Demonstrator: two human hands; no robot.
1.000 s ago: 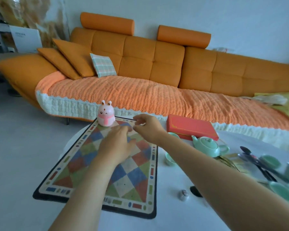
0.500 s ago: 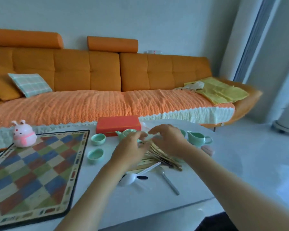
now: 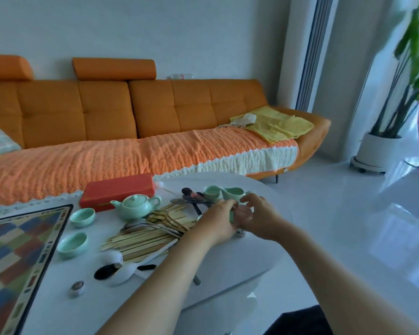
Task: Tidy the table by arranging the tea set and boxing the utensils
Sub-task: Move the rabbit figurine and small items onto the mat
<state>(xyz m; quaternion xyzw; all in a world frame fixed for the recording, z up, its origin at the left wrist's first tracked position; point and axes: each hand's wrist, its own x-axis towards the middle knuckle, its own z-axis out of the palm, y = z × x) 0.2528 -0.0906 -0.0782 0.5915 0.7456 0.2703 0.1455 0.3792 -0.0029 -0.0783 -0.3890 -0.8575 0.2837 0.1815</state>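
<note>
My left hand (image 3: 217,222) and my right hand (image 3: 258,215) meet at the table's right part, closed together around a small green cup (image 3: 231,216), of which only a sliver shows. Just behind them stand a green pitcher (image 3: 233,193) and another cup (image 3: 211,191). The green teapot (image 3: 135,206) sits left of the hands, with two more cups (image 3: 82,216) (image 3: 72,244) further left. A heap of bamboo chopsticks (image 3: 140,239) and metal spoons (image 3: 191,201) lies between the teapot and my left forearm. The red box (image 3: 117,192) lies shut behind the teapot.
A chequered mat (image 3: 17,257) covers the white table's (image 3: 228,257) left side. A white ladle (image 3: 117,269) and a small metal piece (image 3: 77,287) lie near the front. Beyond the table are an orange sofa (image 3: 155,112) and, at right, a potted plant (image 3: 377,151).
My view swung right from the mat and pink rabbit figure to the tea set. Both hands moved from the mat, over the utensil heap, to the cup near the pitcher.
</note>
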